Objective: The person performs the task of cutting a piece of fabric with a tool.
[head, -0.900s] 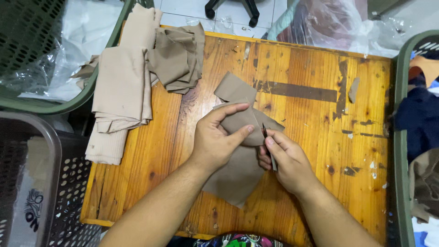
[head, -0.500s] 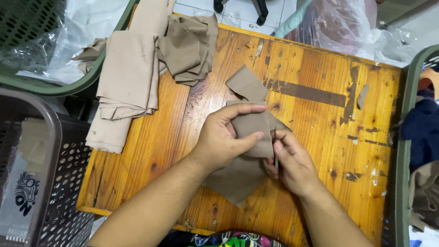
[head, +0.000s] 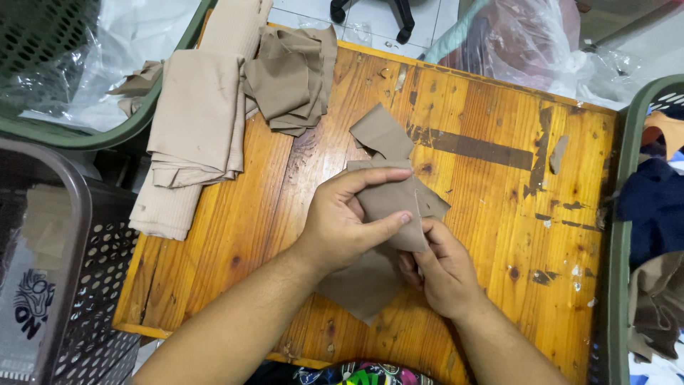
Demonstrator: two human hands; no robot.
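A taupe piece of fabric [head: 390, 203] lies in the middle of the orange wooden table [head: 491, 185]. My left hand [head: 342, 224] pinches its folded upper part between thumb and fingers. My right hand [head: 443, 267] grips the same fabric at its lower right edge, fingers curled around it; whether a small tool is in that hand cannot be told. Another flap of the fabric [head: 381, 132] points up toward the far side, and a lower flap [head: 360, 289] spreads under my wrists.
A stack of folded beige cloth [head: 196, 128] and a darker taupe pile [head: 292, 71] sit at the table's far left. A dark perforated basket [head: 57, 285] stands left, green baskets [head: 623, 214] at right and upper left. Plastic bags lie behind.
Both hands stay on the fabric; my right hand has shifted slightly lower and closer under my left thumb. The camera has moved a little closer.
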